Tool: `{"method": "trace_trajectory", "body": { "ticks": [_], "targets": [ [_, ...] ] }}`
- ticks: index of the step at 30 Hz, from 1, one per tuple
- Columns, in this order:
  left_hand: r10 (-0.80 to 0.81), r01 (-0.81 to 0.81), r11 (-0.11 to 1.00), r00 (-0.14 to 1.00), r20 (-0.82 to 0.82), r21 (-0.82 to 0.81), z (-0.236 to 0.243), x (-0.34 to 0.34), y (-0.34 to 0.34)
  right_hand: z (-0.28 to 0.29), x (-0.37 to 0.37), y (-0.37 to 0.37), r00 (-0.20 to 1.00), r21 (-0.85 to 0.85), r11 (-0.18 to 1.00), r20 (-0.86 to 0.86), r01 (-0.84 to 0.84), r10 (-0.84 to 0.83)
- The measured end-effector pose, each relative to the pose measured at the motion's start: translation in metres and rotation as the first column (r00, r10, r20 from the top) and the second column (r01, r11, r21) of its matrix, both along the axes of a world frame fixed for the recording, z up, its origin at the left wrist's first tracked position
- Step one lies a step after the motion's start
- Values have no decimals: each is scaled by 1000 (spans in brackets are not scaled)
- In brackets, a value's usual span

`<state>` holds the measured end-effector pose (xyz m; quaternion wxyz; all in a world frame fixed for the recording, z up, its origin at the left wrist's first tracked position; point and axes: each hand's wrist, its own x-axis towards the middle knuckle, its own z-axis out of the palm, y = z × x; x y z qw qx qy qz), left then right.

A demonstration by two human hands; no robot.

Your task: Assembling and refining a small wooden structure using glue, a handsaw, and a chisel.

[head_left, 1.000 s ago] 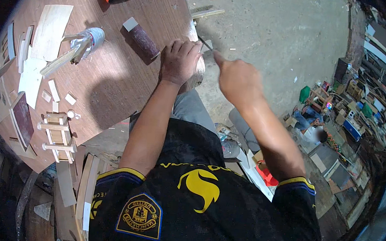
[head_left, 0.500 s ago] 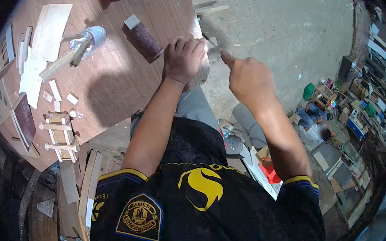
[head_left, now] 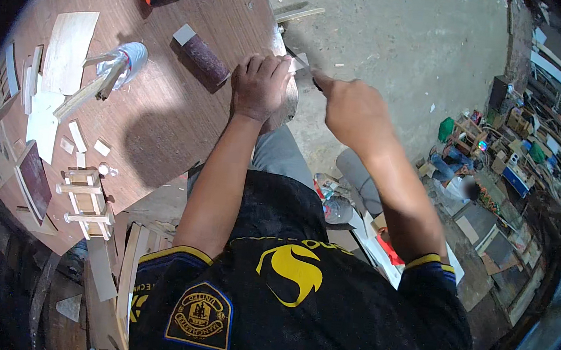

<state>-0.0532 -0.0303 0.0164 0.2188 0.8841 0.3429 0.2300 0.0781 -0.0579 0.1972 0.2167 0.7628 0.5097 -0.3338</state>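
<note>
Dark red and rough-looking, one block (head_left: 205, 60) with a pale end lies on the wood-grained table (head_left: 179, 109) near our left hand (head_left: 259, 88), whose fingers bend at the edge beside a thin pale piece (head_left: 295, 65); whether they grip it, we cannot tell. Our right hand (head_left: 358, 114) is curled closed, forefinger extended, just off that edge; what it holds we cannot make out. Leftward we count four small pale offcuts (head_left: 77, 135) and one ladder-like wooden frame (head_left: 85, 198). Beyond lies grey, littered concrete floor (head_left: 398, 45).
</note>
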Motion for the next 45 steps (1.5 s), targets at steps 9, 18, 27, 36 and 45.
{"method": "trace_trajectory", "body": {
  "ticks": [9,18,27,36,45],
  "targets": [
    [6,-6,1000,1000,-7,-5,-4,0,0,-6,6,-4,1000,62,998,-8,-20,21],
    [-8,8,1000,1000,-6,-27,0,-3,-4,-9,-3,-1,999,-30,999,2,-45,45],
    [4,-4,1000,999,-32,4,-3,1,-5,-22,-4,-12,997,62,997,67,-53,49],
    [18,-15,998,999,-51,55,-10,3,-7,-31,-13,-5,993,8,999,109,-35,34],
    [12,-9,998,999,-43,63,-9,6,-5,-43,-6,-2,994,23,999,101,-40,38]
  ]
}}
